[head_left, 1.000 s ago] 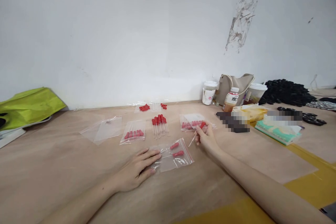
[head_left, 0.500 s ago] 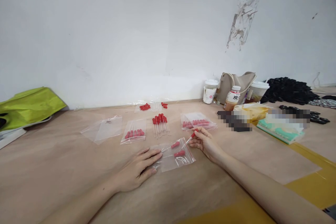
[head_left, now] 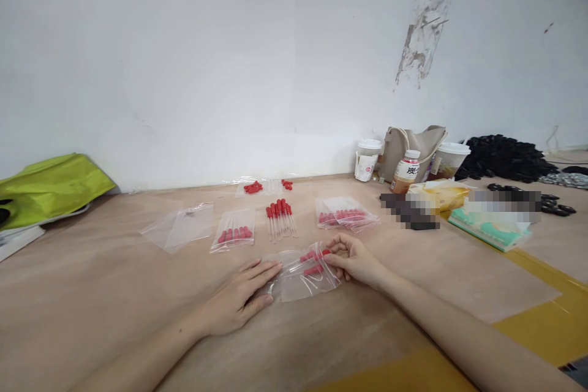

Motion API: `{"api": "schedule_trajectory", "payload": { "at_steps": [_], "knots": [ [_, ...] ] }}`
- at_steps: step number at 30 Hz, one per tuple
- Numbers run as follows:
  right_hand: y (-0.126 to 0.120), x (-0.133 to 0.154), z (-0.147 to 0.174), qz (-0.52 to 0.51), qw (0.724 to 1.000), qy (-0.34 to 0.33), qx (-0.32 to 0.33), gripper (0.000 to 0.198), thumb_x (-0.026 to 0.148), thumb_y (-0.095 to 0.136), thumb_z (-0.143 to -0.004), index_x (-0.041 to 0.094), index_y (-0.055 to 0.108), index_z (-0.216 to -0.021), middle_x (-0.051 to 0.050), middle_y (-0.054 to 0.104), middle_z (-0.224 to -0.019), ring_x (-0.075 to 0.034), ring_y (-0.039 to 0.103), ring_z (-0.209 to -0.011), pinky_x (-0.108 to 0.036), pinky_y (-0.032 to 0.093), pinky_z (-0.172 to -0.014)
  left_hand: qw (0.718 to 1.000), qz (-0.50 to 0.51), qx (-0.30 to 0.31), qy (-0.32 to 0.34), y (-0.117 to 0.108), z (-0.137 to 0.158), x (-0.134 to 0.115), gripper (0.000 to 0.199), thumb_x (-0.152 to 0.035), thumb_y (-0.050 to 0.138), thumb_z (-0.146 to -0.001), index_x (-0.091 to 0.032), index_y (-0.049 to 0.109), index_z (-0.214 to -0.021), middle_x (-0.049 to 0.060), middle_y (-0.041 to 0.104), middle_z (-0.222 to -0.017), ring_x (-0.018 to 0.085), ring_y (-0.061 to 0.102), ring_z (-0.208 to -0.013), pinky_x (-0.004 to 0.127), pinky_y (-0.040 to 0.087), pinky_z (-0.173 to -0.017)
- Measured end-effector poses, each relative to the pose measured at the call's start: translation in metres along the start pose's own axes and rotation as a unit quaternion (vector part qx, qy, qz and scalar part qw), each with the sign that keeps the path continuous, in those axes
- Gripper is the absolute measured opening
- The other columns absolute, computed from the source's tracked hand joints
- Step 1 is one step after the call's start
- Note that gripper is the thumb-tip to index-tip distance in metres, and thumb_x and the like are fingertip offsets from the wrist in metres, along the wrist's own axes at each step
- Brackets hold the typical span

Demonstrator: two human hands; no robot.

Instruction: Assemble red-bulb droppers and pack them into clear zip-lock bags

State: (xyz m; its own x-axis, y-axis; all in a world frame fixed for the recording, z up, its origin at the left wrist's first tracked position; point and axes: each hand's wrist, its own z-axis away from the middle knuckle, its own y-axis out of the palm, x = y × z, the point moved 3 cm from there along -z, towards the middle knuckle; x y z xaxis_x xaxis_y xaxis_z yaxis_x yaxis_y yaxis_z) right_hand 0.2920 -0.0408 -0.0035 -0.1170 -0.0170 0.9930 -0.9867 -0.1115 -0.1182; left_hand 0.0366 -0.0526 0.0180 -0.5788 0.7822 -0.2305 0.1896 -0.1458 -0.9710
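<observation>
A clear zip bag (head_left: 294, 288) lies on the brown-papered table with red-bulbed glass droppers inside. My left hand (head_left: 245, 294) rests flat on the bag's left end, fingers stretched out. At the bag's mouth, my right hand (head_left: 351, 260) pinches a dropper by its red bulb (head_left: 326, 252); its glass tube is inside the bag. Just beyond, a row of loose droppers (head_left: 281, 214) lies with bulbs pointing away. To their left is a filled zip bag (head_left: 233, 229), and to their right are more filled bags (head_left: 346, 214).
Flat unfilled bags (head_left: 184, 226) lie at the left. Loose red bulbs (head_left: 253, 187) sit near the wall. On the right stand paper cups (head_left: 367, 160), a drink bottle (head_left: 406, 171), a grey bag (head_left: 390, 150), a tissue pack (head_left: 489, 226) and a black heap (head_left: 503, 159).
My right hand has moved left and toward me, sliding the dropper deeper into the bag. My left hand has stayed on the bag's left end.
</observation>
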Motion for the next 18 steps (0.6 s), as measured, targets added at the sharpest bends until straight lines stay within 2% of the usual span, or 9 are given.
{"api": "schedule_trajectory", "payload": {
  "at_steps": [3,6,9,11,14,18],
  "knots": [
    [0.001,-0.001,-0.001,0.066,0.998,-0.003,-0.004,0.027,0.035,0.065,-0.063,0.017,0.050,-0.074,0.004,0.055,-0.056,-0.005,0.042,-0.032,-0.017,0.028,-0.028,1.000,0.001,-0.001,-0.001,-0.001,0.000,-0.001,0.048,-0.040,0.031,-0.091,-0.032,0.018,-0.136,0.000,0.030,-0.140,0.022,0.027,-0.127,0.044,0.024,-0.104],
    [-0.001,0.001,-0.003,0.136,0.986,-0.083,-0.045,0.019,0.033,0.063,-0.066,0.017,0.055,-0.067,0.004,0.051,-0.049,-0.006,0.042,-0.037,-0.017,0.030,-0.034,1.000,0.002,-0.003,0.007,-0.003,0.000,-0.004,0.046,-0.038,0.031,-0.091,-0.033,0.020,-0.136,-0.001,0.030,-0.140,0.022,0.028,-0.126,0.045,0.024,-0.103],
    [-0.003,0.003,-0.004,0.213,0.961,-0.169,-0.053,0.013,0.031,0.062,-0.067,0.018,0.062,-0.067,0.001,0.054,-0.056,-0.009,0.046,-0.048,-0.019,0.034,-0.043,1.000,0.006,-0.007,0.009,-0.003,0.000,-0.004,0.043,-0.036,0.032,-0.091,-0.034,0.024,-0.134,-0.002,0.030,-0.140,0.022,0.028,-0.127,0.045,0.025,-0.103],
    [-0.003,0.004,-0.004,0.248,0.946,-0.202,-0.044,0.012,0.031,0.063,-0.068,0.019,0.066,-0.068,0.000,0.055,-0.062,-0.011,0.048,-0.055,-0.021,0.036,-0.050,1.000,0.010,-0.009,0.010,-0.003,0.000,-0.003,0.043,-0.036,0.033,-0.091,-0.034,0.026,-0.134,-0.001,0.030,-0.140,0.023,0.028,-0.127,0.045,0.025,-0.103],
    [-0.001,0.005,-0.004,0.263,0.938,-0.224,-0.035,0.013,0.031,0.060,-0.071,0.022,0.069,-0.069,-0.001,0.054,-0.066,-0.013,0.049,-0.062,-0.023,0.039,-0.058,1.000,0.013,-0.009,0.014,-0.003,0.000,-0.002,0.042,-0.035,0.033,-0.091,-0.034,0.027,-0.133,-0.001,0.030,-0.140,0.022,0.027,-0.127,0.045,0.023,-0.103],
    [0.006,0.009,-0.003,0.244,0.941,-0.236,0.010,0.018,0.027,0.054,-0.075,0.021,0.069,-0.069,-0.002,0.054,-0.069,-0.013,0.049,-0.067,-0.024,0.040,-0.064,1.000,0.007,-0.001,0.016,-0.002,-0.001,-0.002,0.041,-0.035,0.033,-0.092,-0.036,0.028,-0.132,-0.003,0.029,-0.140,0.021,0.026,-0.127,0.045,0.022,-0.104]
  ]
}}
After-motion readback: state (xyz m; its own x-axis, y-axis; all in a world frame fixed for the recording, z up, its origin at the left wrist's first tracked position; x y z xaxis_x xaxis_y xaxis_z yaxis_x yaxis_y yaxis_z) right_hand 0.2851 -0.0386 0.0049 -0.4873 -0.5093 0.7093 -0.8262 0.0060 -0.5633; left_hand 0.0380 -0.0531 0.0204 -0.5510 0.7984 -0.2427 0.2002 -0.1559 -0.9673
